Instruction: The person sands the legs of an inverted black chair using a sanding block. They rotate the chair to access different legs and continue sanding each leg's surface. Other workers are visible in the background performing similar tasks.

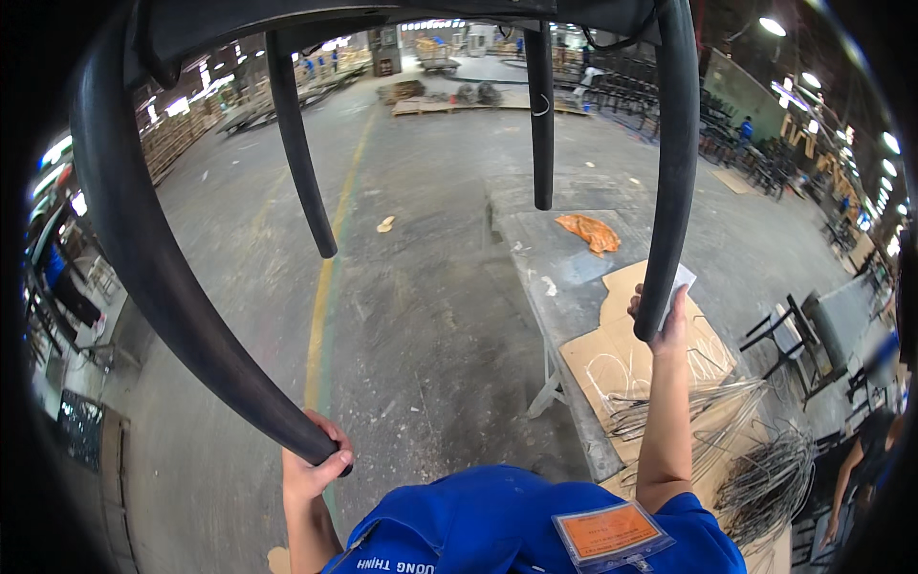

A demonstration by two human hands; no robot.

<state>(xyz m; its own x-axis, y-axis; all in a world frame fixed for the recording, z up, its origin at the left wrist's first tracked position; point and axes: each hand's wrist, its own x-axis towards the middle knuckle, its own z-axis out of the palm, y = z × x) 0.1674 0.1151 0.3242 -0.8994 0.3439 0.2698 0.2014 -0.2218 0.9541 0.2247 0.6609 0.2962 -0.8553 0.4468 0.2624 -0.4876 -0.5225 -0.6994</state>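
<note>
Gripping black chair (143, 239) legs overhead; left hand (311, 464) and right hand (662, 320) both clenched.

Single head-worn fisheye view, looking forward and down from above chest. Close range on own arms rising from lower edge: left hand (314, 461) and right hand (662, 320) both within reach, dark chair (143, 239) held overhead arching across top. Beyond: workbench (564, 287) right of centre, factory floor (411, 316) stretching far ahead. Edges bent, corners black. No second view.
</note>
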